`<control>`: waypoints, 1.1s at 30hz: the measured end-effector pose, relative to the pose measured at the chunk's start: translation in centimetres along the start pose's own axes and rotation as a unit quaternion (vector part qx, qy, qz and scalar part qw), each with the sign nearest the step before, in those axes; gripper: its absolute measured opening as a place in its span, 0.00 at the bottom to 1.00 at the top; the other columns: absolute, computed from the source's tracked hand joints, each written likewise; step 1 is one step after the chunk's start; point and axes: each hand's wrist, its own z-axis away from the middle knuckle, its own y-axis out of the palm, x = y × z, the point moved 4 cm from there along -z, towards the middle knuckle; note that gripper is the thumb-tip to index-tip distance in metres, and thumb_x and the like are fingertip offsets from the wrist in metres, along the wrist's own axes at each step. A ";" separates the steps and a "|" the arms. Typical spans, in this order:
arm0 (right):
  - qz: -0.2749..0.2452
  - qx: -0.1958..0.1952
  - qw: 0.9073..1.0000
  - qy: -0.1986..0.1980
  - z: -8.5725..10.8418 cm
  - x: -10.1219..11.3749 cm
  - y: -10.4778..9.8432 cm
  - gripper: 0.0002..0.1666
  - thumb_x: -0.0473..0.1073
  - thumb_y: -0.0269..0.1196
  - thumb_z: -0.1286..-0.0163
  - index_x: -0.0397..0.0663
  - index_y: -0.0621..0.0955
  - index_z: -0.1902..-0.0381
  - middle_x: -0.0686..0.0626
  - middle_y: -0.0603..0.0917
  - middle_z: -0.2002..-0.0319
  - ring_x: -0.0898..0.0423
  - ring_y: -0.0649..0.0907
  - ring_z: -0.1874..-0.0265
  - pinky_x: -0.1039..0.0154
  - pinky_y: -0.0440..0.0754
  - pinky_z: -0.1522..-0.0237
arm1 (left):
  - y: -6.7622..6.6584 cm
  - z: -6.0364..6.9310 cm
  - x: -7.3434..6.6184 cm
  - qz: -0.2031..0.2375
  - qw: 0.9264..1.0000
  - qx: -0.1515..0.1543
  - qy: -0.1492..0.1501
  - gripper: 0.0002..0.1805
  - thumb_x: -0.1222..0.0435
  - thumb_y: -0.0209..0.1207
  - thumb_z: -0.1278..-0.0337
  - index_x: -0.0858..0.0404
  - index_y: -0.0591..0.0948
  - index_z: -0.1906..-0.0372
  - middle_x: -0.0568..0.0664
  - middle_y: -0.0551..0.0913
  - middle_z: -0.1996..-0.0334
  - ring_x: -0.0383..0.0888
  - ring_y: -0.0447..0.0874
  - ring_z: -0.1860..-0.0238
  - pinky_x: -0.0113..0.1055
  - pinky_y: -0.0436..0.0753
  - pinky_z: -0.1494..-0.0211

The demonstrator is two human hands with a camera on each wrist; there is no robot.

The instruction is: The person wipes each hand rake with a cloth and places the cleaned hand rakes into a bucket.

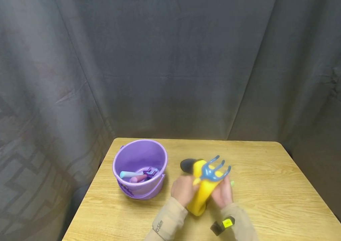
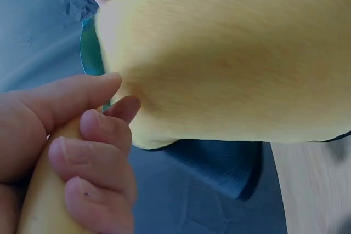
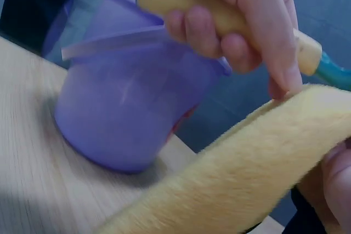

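Note:
My left hand [image 1: 183,190] grips the yellow handle of a small hand rake [image 1: 211,173], its blue three-pronged head pointing up and away. In the left wrist view, the left thumb and forefinger [image 2: 112,89] meet the edge of a fuzzy yellow item [image 2: 230,58]; its exact kind is unclear. A dark, leathery-looking part [image 2: 219,168] shows beneath it, and a black rounded end [image 1: 187,165] shows in the head view. On the other side, my right hand [image 1: 223,192] holds the yellow item, its fingers partly hidden.
Left of the hands, a purple bucket [image 1: 150,194] stands on the wooden table [image 1: 279,194]. Inside lie a light blue handle [image 1: 128,174], a pink handle [image 1: 137,179] and a purple fork head [image 1: 150,172]. Grey curtains [image 1: 173,67] surround the table's back and sides.

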 end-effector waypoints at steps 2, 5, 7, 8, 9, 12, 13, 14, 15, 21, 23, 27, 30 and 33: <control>-0.015 0.002 1.000 0.003 0.0 -0.1 0.1 0.32 0.65 0.29 0.33 0.57 0.52 0.37 0.51 0.60 0.39 0.58 0.62 0.40 0.57 0.40 0.36 | 0.0 -0.1 0.1 0.001 1.000 0.002 -0.002 0.16 0.57 0.61 0.54 0.56 0.69 0.85 0.41 0.64 0.89 0.37 0.61 0.88 0.27 0.61 0.87; -0.023 -0.008 1.000 0.005 -0.1 0.0 0.2 0.38 0.67 0.28 0.34 0.57 0.41 0.32 0.48 0.46 0.32 0.55 0.50 0.34 0.58 0.39 0.36 | 0.1 -0.1 0.1 0.003 1.000 0.005 -0.002 0.16 0.57 0.61 0.54 0.56 0.69 0.85 0.41 0.64 0.89 0.37 0.62 0.88 0.28 0.61 0.87; -0.023 -0.010 1.000 0.004 -0.2 0.1 0.3 0.42 0.68 0.28 0.35 0.53 0.33 0.32 0.48 0.36 0.31 0.53 0.42 0.33 0.57 0.38 0.36 | 0.1 -0.2 0.2 0.005 1.000 0.007 -0.001 0.16 0.57 0.61 0.54 0.56 0.69 0.85 0.41 0.65 0.88 0.37 0.62 0.88 0.27 0.61 0.86; -0.022 -0.014 1.000 0.004 -0.3 0.2 0.3 0.43 0.68 0.29 0.35 0.53 0.33 0.32 0.48 0.35 0.31 0.53 0.41 0.33 0.57 0.39 0.36 | 0.2 -0.2 0.2 0.003 1.000 0.006 0.002 0.16 0.57 0.61 0.54 0.57 0.69 0.85 0.42 0.64 0.88 0.37 0.62 0.87 0.27 0.61 0.86; -0.021 -0.018 1.000 0.004 -0.3 0.2 0.3 0.43 0.69 0.29 0.35 0.55 0.31 0.32 0.49 0.34 0.31 0.53 0.41 0.33 0.57 0.38 0.36 | 0.2 -0.3 0.2 0.001 1.000 0.007 0.005 0.16 0.57 0.61 0.53 0.57 0.69 0.85 0.41 0.64 0.89 0.37 0.62 0.87 0.27 0.61 0.86; -0.026 -0.033 0.999 0.005 -0.2 0.4 0.3 0.43 0.68 0.30 0.35 0.56 0.31 0.32 0.50 0.34 0.31 0.54 0.41 0.33 0.59 0.40 0.36 | 0.4 -0.3 0.3 0.002 1.000 0.004 0.008 0.16 0.58 0.61 0.54 0.57 0.69 0.86 0.41 0.64 0.89 0.37 0.61 0.88 0.27 0.61 0.86; -0.029 -0.040 0.999 0.004 -0.2 0.5 0.1 0.42 0.68 0.29 0.35 0.57 0.31 0.32 0.51 0.34 0.31 0.55 0.41 0.33 0.59 0.40 0.36 | 0.5 -0.2 0.3 0.002 1.000 0.003 0.009 0.17 0.58 0.62 0.54 0.57 0.69 0.87 0.42 0.64 0.90 0.38 0.61 0.88 0.28 0.61 0.86; -0.032 -0.046 0.998 0.004 -0.2 0.6 0.0 0.41 0.67 0.28 0.34 0.57 0.31 0.32 0.51 0.34 0.31 0.55 0.41 0.33 0.60 0.41 0.36 | 0.5 -0.2 0.3 0.001 1.000 0.002 0.010 0.17 0.58 0.62 0.54 0.57 0.69 0.87 0.42 0.64 0.90 0.38 0.61 0.88 0.28 0.61 0.86; -0.036 -0.047 0.998 0.003 -0.2 0.7 -0.1 0.40 0.67 0.27 0.34 0.57 0.30 0.33 0.52 0.34 0.31 0.56 0.41 0.33 0.61 0.41 0.36 | 0.6 -0.2 0.3 0.003 1.000 0.002 0.010 0.17 0.59 0.62 0.54 0.58 0.69 0.87 0.42 0.64 0.90 0.38 0.61 0.88 0.28 0.61 0.86; -0.040 -0.003 0.999 -0.022 -0.2 1.6 -0.5 0.41 0.67 0.23 0.35 0.53 0.29 0.34 0.51 0.30 0.32 0.56 0.38 0.34 0.63 0.39 0.36 | 0.8 0.0 0.4 0.035 0.999 0.017 -0.005 0.15 0.62 0.63 0.55 0.60 0.70 0.85 0.43 0.65 0.89 0.39 0.62 0.87 0.28 0.63 0.85; -0.034 0.002 0.999 -0.032 -0.2 2.0 -0.7 0.41 0.67 0.22 0.36 0.52 0.29 0.34 0.50 0.29 0.32 0.55 0.37 0.34 0.63 0.39 0.36 | 0.8 0.0 0.5 0.040 0.999 0.023 -0.008 0.14 0.62 0.63 0.55 0.60 0.71 0.85 0.44 0.65 0.89 0.39 0.62 0.87 0.29 0.63 0.85; -0.045 -0.003 0.998 -0.043 -0.2 2.7 -1.0 0.41 0.66 0.21 0.35 0.51 0.29 0.33 0.50 0.30 0.32 0.56 0.38 0.34 0.64 0.40 0.36 | 0.8 0.1 0.5 0.040 0.999 0.021 0.002 0.13 0.64 0.63 0.56 0.61 0.72 0.85 0.43 0.65 0.89 0.39 0.62 0.87 0.28 0.63 0.86; -0.082 -0.009 0.995 -0.055 -0.3 3.2 -1.4 0.40 0.65 0.21 0.35 0.53 0.30 0.33 0.52 0.30 0.31 0.58 0.38 0.34 0.66 0.41 0.36 | 0.8 0.2 0.5 0.039 0.999 0.023 0.009 0.11 0.66 0.62 0.57 0.61 0.73 0.85 0.43 0.66 0.89 0.38 0.62 0.88 0.27 0.63 0.86; -0.118 -0.011 0.991 -0.066 -0.4 3.5 -1.8 0.39 0.65 0.23 0.34 0.54 0.31 0.33 0.54 0.31 0.31 0.60 0.40 0.34 0.68 0.42 0.37 | 0.9 0.3 0.5 0.038 0.999 0.033 0.007 0.10 0.66 0.62 0.58 0.62 0.74 0.83 0.43 0.67 0.89 0.38 0.63 0.87 0.27 0.64 0.85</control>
